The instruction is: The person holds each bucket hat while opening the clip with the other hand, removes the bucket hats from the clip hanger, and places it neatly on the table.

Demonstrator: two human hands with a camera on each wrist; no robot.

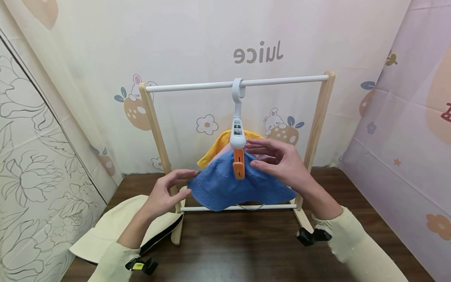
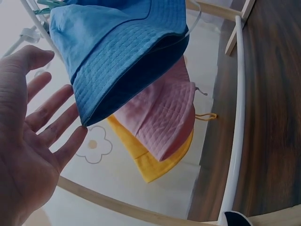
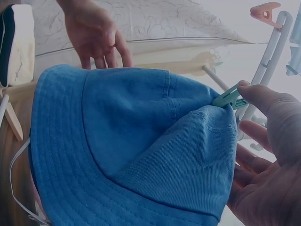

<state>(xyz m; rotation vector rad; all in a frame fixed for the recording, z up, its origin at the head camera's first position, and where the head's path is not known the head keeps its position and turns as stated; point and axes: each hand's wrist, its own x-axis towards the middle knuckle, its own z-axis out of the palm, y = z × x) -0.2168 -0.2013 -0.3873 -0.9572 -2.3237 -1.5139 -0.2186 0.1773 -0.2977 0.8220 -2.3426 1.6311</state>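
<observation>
A blue bucket hat (image 1: 229,182) hangs by its crown from a white clip hanger (image 1: 237,131). In the right wrist view, a green clip (image 3: 229,97) bites the top of the crown. My right hand (image 1: 283,162) is beside the crown, its thumb tip right at that clip and its fingers loosely spread along the hat's side. My left hand (image 1: 167,194) has spread fingers, the tips right at the brim's left edge. An orange clip (image 1: 239,166) dangles in front of the blue hat. Behind it hang a pink hat (image 2: 162,110) and a yellow hat (image 2: 153,165).
The hanger hooks over the white top bar (image 1: 197,85) of a wooden-sided rack (image 1: 318,117), whose lower bar (image 1: 211,208) runs below the hats. A cream bucket hat (image 1: 119,219) with dark lining lies on the brown table (image 1: 239,250) at left. Printed curtains stand behind.
</observation>
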